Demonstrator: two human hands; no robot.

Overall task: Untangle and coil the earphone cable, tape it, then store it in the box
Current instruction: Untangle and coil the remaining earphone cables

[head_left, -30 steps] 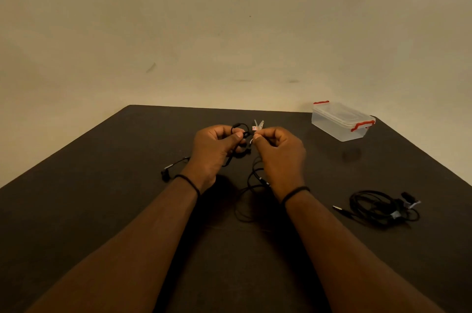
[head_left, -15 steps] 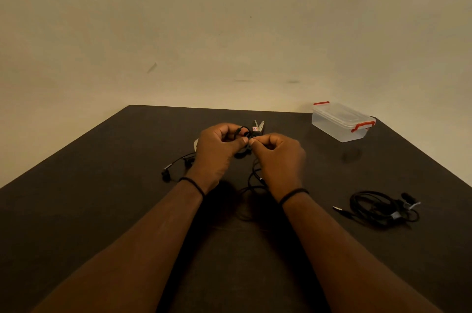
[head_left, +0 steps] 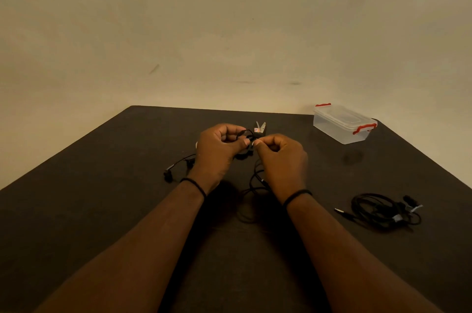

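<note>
- Both hands have moved only a little since half a second ago; the left hand has opened its loop of cable a bit wider, and the thumbs sit as close as before.
- Nothing else on the table has moved.
- Left hand: fingers curled, thumb and first finger pinching the black cable near a small loop at the top.
- Right hand: fingers curled too, thumb and first finger pinching the same cable just beside the left thumb. The two thumb tips are nearly touching.
- Below the hands the cable hangs down in loose loops onto the table, between the two wrists.
- Out past the left hand, one end of the cable lies on the table with an earbud on it.
- Just behind the hands are scissors, partly hidden by the fingers.
- A tiny white thing peeks out beside the left hand; I cannot tell what it is.
- Far off to the right of the right hand, near the back corner of the table, sits the clear box with red clips, its lid on.
- Nearer, to the right of the right arm, lies a second cable, coiled up in a bundle, with its plug sticking out.
- Each wrist has a thin black band.
</note>
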